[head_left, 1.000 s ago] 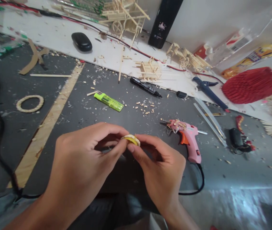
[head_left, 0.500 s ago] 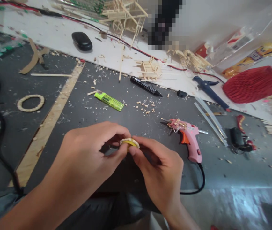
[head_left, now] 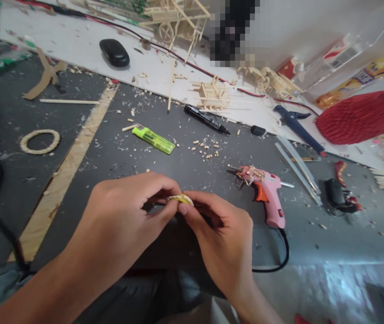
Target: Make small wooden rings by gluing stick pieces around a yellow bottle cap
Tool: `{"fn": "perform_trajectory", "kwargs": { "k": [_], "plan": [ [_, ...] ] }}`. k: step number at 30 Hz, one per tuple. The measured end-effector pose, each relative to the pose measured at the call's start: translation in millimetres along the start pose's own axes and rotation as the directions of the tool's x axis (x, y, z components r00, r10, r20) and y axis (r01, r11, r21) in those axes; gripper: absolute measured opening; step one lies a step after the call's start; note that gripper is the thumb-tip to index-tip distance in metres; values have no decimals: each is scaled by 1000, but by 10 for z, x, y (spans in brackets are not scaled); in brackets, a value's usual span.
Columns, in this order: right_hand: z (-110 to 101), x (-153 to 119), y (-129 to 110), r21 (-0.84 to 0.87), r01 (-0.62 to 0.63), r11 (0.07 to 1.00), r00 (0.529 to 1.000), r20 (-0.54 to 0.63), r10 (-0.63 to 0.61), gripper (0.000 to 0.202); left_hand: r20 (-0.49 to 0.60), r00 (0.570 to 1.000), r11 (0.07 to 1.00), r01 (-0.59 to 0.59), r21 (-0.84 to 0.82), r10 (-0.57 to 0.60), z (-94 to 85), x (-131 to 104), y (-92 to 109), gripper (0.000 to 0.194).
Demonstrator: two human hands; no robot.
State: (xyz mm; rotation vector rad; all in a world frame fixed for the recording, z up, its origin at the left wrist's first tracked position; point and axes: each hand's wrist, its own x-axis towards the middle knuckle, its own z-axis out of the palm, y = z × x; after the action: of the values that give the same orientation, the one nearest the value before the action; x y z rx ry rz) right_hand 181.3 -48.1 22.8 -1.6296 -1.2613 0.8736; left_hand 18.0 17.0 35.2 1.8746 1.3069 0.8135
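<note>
Between the fingertips of both hands is a small ring (head_left: 187, 198), pale on its outer edge and yellow inside. My left hand (head_left: 134, 211) pinches its left side with thumb and forefinger. On its right side, my right hand (head_left: 222, 229) grips it the same way. The fingers cover much of the ring. Right of my hands lies a pink hot glue gun (head_left: 268, 198) with an orange trigger, wood bits stuck about its nozzle. A larger pale ring (head_left: 39, 141) made of short pieces lies at the left on the dark table (head_left: 164, 162).
Beyond my hands lie a green cutter (head_left: 153, 139), a black marker (head_left: 207, 119) and scattered stick bits. Stick models (head_left: 212, 95) stand on the white board at the back. Glue sticks (head_left: 298, 168), blue pliers-like tool (head_left: 298, 128) and red bristles (head_left: 360, 118) are at the right.
Both hands and the ring have shifted slightly left in view, and the ring appears tilted a little differently. The grip stays the same.
</note>
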Motion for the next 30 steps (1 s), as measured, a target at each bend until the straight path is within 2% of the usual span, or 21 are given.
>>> {"fn": "perform_trajectory", "kwargs": {
  "k": [5, 9, 14, 17, 21, 25, 30],
  "plan": [
    [25, 0, 12, 54, -45, 998, 999, -20, 46, 11, -20, 999, 1000, 28, 4, -28, 18, -26, 1, 13],
    [33, 6, 10, 71, -24, 997, 999, -39, 27, 11, -43, 994, 993, 102, -53, -104, 36, -20, 35, 9],
    [43, 6, 19, 91, -40, 995, 995, -88, 48, 15, 27, 954, 914, 295, -277, -300, 77, 5, 82, 3],
    [61, 16, 1, 92, -25, 995, 988, -147, 38, 14, 26, 934, 865, 340, -368, -356, 108, 4, 86, 1],
    [87, 50, -53, 67, 12, 998, 981, -196, 1, 13, 3, 929, 869, 348, -350, -371, 124, -7, 94, 5],
    [104, 86, -86, 40, -53, 998, 977, -205, 60, 12, -47, 923, 882, 349, -318, -382, 141, -11, 93, 9],
    [110, 133, -89, 99, -123, 987, 970, -197, 141, 9, -53, 919, 887, 360, -287, -390, 167, 0, 78, 10]
  ]
}}
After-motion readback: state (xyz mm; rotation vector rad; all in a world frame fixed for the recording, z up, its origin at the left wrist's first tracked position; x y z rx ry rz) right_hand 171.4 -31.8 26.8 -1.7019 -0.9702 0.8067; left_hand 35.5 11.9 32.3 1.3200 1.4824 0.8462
